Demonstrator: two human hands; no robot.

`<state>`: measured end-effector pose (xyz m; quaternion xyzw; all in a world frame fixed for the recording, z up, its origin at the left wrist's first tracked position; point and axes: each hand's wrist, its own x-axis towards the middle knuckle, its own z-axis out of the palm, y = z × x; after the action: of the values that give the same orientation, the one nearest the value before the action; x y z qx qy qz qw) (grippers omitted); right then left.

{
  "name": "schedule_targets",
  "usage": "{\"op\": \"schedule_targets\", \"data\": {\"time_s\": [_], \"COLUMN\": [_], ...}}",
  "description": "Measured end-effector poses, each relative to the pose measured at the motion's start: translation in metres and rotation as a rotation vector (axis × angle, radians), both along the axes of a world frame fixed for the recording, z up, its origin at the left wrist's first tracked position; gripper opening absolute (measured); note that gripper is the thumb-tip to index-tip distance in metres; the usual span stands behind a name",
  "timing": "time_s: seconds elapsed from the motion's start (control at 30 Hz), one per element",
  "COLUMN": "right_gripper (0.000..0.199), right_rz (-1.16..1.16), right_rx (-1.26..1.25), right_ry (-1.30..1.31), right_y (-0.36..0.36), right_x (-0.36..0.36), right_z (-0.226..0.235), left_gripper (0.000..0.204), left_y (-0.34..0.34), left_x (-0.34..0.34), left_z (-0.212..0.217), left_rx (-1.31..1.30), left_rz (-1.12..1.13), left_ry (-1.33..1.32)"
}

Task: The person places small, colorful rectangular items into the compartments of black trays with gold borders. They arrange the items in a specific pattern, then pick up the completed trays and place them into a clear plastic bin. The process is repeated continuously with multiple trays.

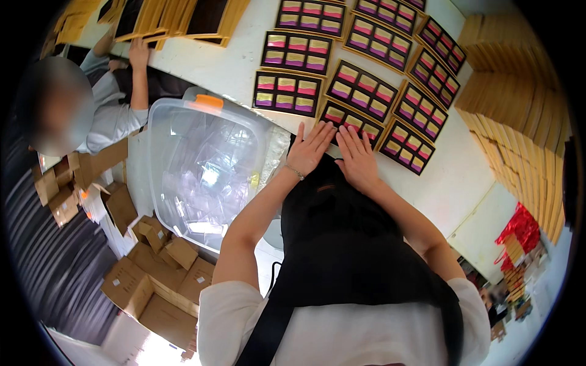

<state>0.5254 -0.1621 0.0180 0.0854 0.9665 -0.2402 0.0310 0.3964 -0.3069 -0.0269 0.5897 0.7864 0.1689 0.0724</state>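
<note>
**Ana:** White tabletop (232, 67) fills the upper half of the view, laid out with rows of flat dark trays, each with a gold rim and pink, gold and purple blocks inside. Where are the hands?

**Ben:** Both lie flat on the nearest tray (351, 121), which sits at the table's near edge. Left hand (310, 149) and right hand (356, 157) are side by side, fingers spread and straight, palms down. Neither grips anything; they only press.

**Ana:** How would you do that pressing well?

**Ben:** I'd judge even, downward pressure matters, since the tray lies right at the lip. A push toward the body could slide it off.

**Ana:** And the room around it?

**Ben:** Tight. Neighbouring trays (361, 90) lie just beside it, nearly touching, so sideways sliding would nudge them. To the right stand tall stacks of tan flat boxes (519, 122); bare table between them and the trays is the only free strip.

**Ana:** Left side?

**Ben:** A clear plastic bin (204, 165) with an orange latch stands below the table edge, and cardboard cartons (146, 274) crowd the floor. Another person's hand (138, 53) rests on the far left of the table, well apart.
</note>
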Motion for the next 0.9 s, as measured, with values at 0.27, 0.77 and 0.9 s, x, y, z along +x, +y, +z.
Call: {"op": "schedule_targets", "data": {"time_s": [0.27,0.77,0.9], "right_gripper": [0.079,0.061,0.063], "right_rz": [0.073,0.218,0.241], "right_rx": [0.197,0.337,0.135], "right_ry": [-0.065,0.065,0.209], "right_y": [-0.012,-0.018,-0.067], "right_x": [-0.01,-0.006,-0.056], "right_z": [-0.032,-0.038,-0.006], "left_gripper": [0.054,0.07,0.046], "left_y": [-0.014,-0.344,-0.372], "left_x": [0.004,-0.165,-0.148], "left_z": [0.001,-0.087,-0.08], "left_rx": [0.028,-0.806,-0.664], "left_rz": [0.112,1.216,0.954], "left_ry": [0.033,0.178,0.284]}}
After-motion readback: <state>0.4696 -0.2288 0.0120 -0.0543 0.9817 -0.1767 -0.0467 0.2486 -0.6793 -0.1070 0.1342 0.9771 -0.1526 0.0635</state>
